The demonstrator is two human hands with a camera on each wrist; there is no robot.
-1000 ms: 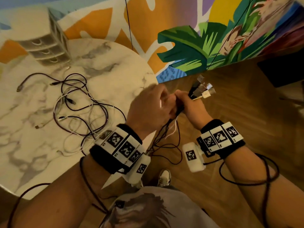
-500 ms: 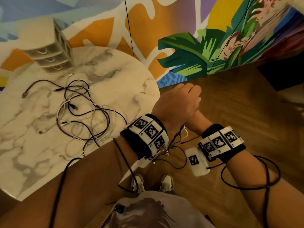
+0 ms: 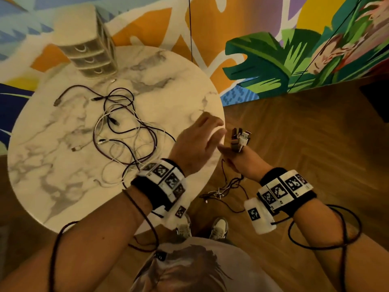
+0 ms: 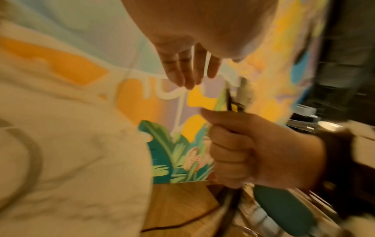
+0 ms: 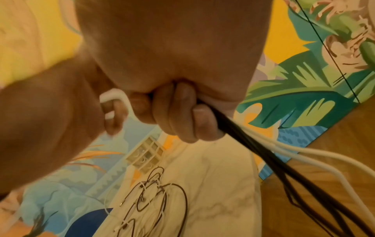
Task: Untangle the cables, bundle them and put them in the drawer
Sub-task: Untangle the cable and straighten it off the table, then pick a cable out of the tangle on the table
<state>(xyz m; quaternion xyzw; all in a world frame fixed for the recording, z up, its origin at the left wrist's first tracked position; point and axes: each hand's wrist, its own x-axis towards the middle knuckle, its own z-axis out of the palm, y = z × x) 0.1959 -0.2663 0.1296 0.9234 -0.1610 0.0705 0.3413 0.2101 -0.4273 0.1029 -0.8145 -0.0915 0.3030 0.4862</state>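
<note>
My right hand [image 3: 236,160] grips a bundle of black and white cables [image 5: 261,149] off the table's right edge, over the floor. Their connector ends [image 3: 241,138] stick up out of the fist, and the rest of the bundle hangs in loops [image 3: 226,187] below it. In the left wrist view the fist [image 4: 243,144] is tightly curled under the connectors [image 4: 240,96]. My left hand [image 3: 201,142] hovers beside it over the table's edge, fingers [image 4: 188,72] straight, holding nothing. More tangled cables [image 3: 126,131] lie on the marble table [image 3: 52,165].
A small three-drawer unit [image 3: 90,49] stands at the back of the round table, its drawers closed. A painted wall runs behind the table. Wooden floor [image 3: 305,133] spreads to the right, and my shoes [image 3: 219,227] show below the hanging loops.
A second ago both hands were joined on the bundle. The left hand swept over the right fist, let go and now hovers open to its left; the connector ends show again.
</note>
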